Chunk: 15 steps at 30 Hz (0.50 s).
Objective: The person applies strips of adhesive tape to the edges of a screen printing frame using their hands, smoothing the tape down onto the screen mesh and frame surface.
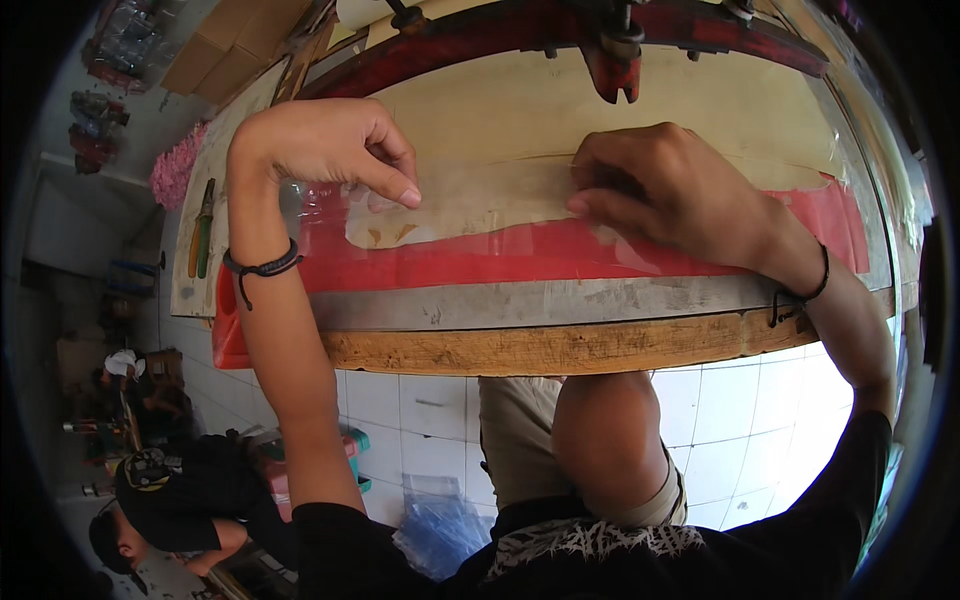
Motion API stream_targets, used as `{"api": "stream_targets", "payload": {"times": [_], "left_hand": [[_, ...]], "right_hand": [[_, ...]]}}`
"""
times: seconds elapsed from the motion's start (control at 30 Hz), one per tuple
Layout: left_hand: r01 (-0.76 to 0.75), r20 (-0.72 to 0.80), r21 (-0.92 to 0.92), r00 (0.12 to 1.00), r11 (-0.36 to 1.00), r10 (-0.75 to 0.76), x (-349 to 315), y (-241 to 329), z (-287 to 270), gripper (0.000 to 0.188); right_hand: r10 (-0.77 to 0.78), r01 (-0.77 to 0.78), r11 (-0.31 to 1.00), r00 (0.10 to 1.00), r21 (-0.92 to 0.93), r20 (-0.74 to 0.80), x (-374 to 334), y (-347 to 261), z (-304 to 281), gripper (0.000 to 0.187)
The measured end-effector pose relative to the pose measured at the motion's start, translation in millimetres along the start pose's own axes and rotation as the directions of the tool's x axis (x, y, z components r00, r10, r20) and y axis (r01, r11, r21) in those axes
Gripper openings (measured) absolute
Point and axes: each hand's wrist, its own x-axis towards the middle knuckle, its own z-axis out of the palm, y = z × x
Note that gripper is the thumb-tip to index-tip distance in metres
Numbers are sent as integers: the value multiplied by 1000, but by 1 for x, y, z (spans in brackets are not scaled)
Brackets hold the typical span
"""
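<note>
My left hand point(345, 150) hangs over the left part of the worktable, wrist bent, fingers curled toward the thumb. My right hand point(665, 190) is over the right part, its thumb and fingers bent together. A thin clear plastic sheet point(495, 190) seems to span between the two hands; its edges are faint, and the exact grip at the fingertips is hard to see. Beneath lies a tan sheet point(700, 110) with a worn, uneven front edge. It overlaps a red sheet point(430, 265) along the table's near side.
A dark red metal frame point(480, 40) with a forked bracket point(618, 80) crosses the far side. Green- and orange-handled pliers point(203, 230) lie at the left. A wooden edge point(540, 342) borders the table. Clear plastic bags point(440, 525) lie on the floor; another person point(180, 495) sits lower left.
</note>
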Motion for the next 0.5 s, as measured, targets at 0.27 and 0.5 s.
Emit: {"api": "stream_targets", "payload": {"times": [0.27,0.5], "left_hand": [[-192,-96,-79,978,978,184,14,27,14,30],[-149,-13,-165,989,975,149,19,18,13,28]], "right_hand": [[-39,39,999,996,2,-86,-1,8,10,16],[13,-13,998,1000,57,-5,0,2,3,11]]}}
